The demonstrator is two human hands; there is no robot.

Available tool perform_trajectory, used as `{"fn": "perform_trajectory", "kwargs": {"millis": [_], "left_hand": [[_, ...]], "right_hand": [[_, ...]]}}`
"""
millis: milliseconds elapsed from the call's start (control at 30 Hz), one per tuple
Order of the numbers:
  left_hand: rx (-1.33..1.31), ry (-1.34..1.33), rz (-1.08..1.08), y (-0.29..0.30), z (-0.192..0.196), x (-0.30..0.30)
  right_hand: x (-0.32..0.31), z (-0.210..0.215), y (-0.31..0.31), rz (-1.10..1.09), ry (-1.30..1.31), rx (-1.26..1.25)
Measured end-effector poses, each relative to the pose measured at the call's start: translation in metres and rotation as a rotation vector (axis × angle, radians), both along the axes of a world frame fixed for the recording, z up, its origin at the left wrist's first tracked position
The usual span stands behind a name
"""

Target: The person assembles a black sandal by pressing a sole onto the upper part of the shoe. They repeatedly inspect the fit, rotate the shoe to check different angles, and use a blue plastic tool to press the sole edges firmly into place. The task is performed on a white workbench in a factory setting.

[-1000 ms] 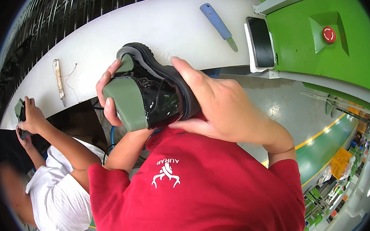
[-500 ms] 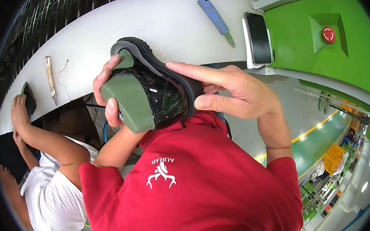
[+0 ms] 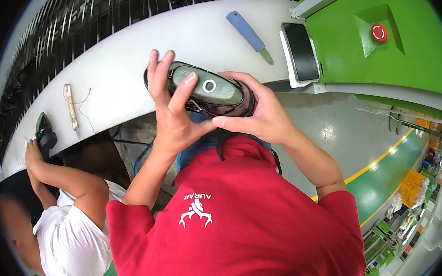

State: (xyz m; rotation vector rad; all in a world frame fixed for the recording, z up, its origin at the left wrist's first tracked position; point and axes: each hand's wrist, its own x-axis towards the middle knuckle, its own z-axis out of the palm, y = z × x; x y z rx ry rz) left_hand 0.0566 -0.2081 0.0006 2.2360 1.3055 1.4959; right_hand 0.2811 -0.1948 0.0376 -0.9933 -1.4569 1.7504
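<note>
By the near edge of the bench (image 3: 123, 57), the left hand (image 3: 172, 118) and right hand (image 3: 264, 109) gripped a shoe (image 3: 217, 91), bare surface lying between it and a knife (image 3: 247, 33).

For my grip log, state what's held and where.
A black shoe on a green last: the left hand grips its left end, the right hand its right end.

Shirt lettering (image 3: 198, 196) and, seemingly, button arrows (image 3: 379, 33)
</note>
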Motion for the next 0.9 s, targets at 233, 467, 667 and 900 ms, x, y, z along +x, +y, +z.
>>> {"fn": "perform_trajectory", "kwargs": {"millis": [233,467,667,900], "left_hand": [[-0.506,-0.735,0.008,0.041,0.000,-0.068],[-0.422,-1.197,-0.177,0.109,0.032,-0.047],[-0.560,-1.256,-0.314,0.135,-0.017,-0.067],[-0.608,-1.339,-0.244,0.135,-0.032,-0.070]], "right_hand": [[-0.001,-0.009,0.001,-0.131,-0.019,0.589],[-0.020,-0.029,0.022,0.034,-0.377,1.043],[-0.033,-0.029,0.020,0.058,-0.538,1.032],[-0.049,-0.023,0.030,0.045,-0.572,1.066]]}}
